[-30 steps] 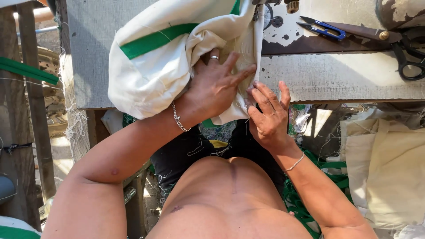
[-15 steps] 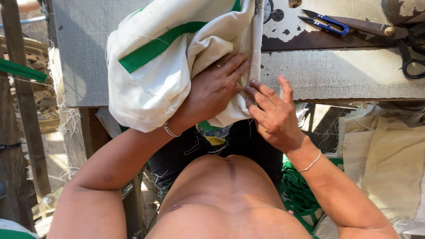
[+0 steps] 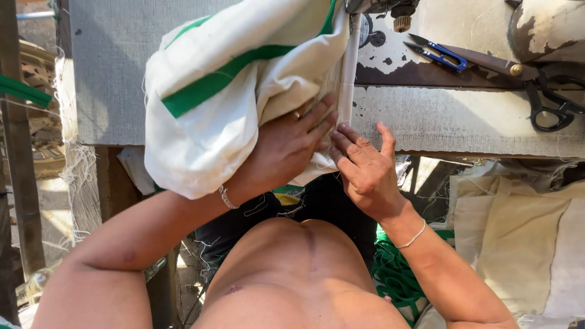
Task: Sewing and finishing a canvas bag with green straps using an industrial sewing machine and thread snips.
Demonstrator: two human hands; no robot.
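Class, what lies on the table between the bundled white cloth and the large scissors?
In the head view, blue-handled thread snips lie between the white cloth and the large scissors.

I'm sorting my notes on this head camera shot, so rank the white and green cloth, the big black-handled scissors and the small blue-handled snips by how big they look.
1. White and green cloth, by far the largest, though nearest the camera.
2. Black-handled scissors, partly cut off at the frame edge.
3. Blue-handled snips, smallest.
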